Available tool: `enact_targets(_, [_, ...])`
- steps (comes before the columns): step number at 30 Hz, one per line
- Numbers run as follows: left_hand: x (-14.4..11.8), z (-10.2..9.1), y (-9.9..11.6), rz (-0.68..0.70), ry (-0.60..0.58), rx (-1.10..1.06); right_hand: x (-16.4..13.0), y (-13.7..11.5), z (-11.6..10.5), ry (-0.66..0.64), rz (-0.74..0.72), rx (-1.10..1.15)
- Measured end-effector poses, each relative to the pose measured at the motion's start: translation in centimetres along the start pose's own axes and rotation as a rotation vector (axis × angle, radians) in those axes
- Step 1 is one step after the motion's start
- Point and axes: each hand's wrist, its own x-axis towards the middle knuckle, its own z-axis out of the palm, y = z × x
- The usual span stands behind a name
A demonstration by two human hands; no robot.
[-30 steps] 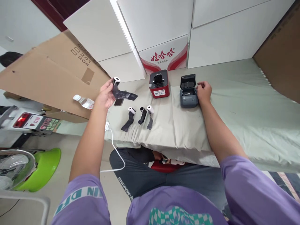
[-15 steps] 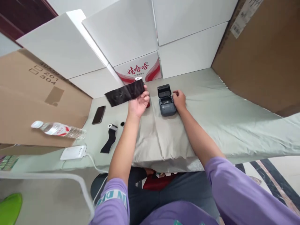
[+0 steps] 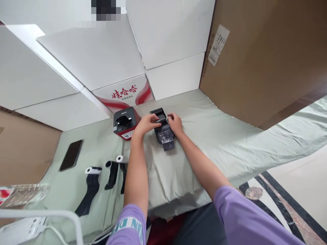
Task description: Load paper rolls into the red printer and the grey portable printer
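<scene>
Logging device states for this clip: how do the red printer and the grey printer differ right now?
The red printer is boxy with a white label on its front; the grey printer is flatter and dark grey. The red printer stands untouched, while the left hand and right hand are both on the grey printer. Dark paper trails over the grey printer's front; none hangs from the red printer. Both sit on the pale green cloth.

In front of me a pale green sheet (image 3: 230, 136) covers the surface. White boxes (image 3: 97, 61) stack behind it, one with red lettering (image 3: 125, 92). A tall cardboard sheet (image 3: 268, 58) leans at my right. The floor (image 3: 293, 183) is light tile with dark bands.
</scene>
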Motion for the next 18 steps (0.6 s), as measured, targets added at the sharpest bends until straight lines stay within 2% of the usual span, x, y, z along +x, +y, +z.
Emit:
enact_targets(3, [0.0,0.2,0.0,-0.025,0.063,0.161,0.1,-0.1,0.0,-0.003,0.01,-0.004])
enact_targets(8, [-0.3,0.3,0.8,-0.03,0.056,0.349,0.1,-0.4,-0.1,-0.008,0.015,0.003])
enact_targets(13, [-0.6,1.3,2.2,-0.148,0.056,0.55,0.0,-0.5,-0.1,-0.007,0.011,0.004])
enact_targets(18, [-0.2,2.6,2.7,-0.239,0.061,0.612,0.0,-0.5,-0.1,0.003,0.021,-0.004])
